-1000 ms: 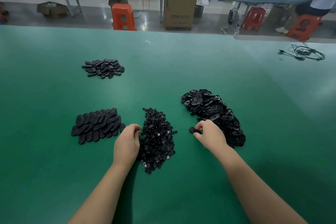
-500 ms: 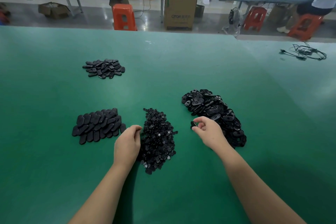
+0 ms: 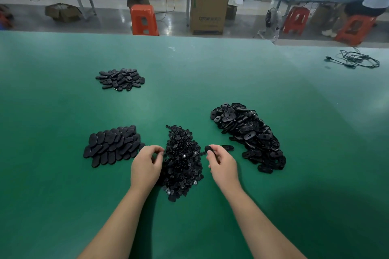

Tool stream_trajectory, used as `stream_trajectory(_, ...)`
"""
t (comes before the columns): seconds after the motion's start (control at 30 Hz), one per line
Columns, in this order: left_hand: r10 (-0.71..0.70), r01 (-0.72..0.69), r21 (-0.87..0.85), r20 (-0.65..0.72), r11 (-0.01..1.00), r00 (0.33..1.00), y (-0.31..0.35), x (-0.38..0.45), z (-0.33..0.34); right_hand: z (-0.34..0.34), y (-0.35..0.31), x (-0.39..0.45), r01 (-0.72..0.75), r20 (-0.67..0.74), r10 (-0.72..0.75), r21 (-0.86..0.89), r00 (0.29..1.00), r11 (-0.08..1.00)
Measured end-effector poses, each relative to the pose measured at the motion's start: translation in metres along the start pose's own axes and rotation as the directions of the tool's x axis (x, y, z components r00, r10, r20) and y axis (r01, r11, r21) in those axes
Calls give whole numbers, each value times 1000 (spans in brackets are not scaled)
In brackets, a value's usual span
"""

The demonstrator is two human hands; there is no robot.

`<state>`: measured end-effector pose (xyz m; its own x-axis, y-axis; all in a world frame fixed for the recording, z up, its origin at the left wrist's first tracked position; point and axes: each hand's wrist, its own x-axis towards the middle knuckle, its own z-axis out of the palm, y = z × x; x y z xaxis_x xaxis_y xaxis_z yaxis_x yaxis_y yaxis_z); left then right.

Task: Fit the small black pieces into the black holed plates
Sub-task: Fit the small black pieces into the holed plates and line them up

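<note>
while a holed plate [image 3: 208, 149] is pinched in the right hand [image 3: 223, 167] fingers beside the small-piece pile [image 3: 183, 160], a piece probably gets picked next by the left hand [image 3: 146, 166], fingers curled, contents can't be told.

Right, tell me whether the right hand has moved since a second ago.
Yes. The right hand, pinching a plate, has come left, away from the holed-plate pile, toward the small-pieces pile.

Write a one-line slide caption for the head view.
Right hand pinches one black plate while left hand picks at the central pile of small pieces on the green table.
</note>
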<state>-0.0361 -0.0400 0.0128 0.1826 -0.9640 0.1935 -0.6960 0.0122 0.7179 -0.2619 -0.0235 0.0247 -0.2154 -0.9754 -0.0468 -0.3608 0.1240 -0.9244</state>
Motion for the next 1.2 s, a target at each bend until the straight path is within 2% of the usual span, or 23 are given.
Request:
stream_trajectory(0.1, -16, 16, -3, 23, 1000, 1000, 1, 1, -2, -1, 6, -6, 68, -18, -69, -46, 997, 997)
stream_trajectory(0.2, -43, 45, -19, 71, 999, 997, 2, 0, -3, -2, 6, -7, 67, 24, -66, -33, 998, 997)
stream_trajectory(0.3, -122, 142, -152, 134, 978, 984, 3, 5, -10, -1, 8, -4, 46, 41, -46, -4, 998, 999)
stream_trajectory(0.43, -203, 269, -377, 204, 886, 957, 10, 10, -19, -1, 11, -3, 37, -1, -37, 29, 999, 999)
stream_trajectory(0.53, -199, 300, -416, 270, 858, 942, 21, 9, -18, 0, 11, -2, 38, -2, -38, 84, 999, 996)
stream_trajectory(0.63, -174, 283, -393, 292, 875, 941, 38, 8, -8, 1, 15, 0, 38, -6, -38, 93, 999, 995)
stream_trajectory(0.9, -39, 98, -170, 316, 981, 948, 88, 4, 31, 2, 19, 2, 30, -6, -29, 123, 1000, 992)
stream_trajectory(1.07, 9, -8, -4, 327, 1000, 945, 102, -1, 42, 3, 20, 2, 31, -6, -30, 91, 1000, 995)
stream_trajectory(1.2, 50, -61, 26, 310, 998, 949, 104, -2, 43, 4, 20, 2, 39, -13, -38, 92, 999, 995)
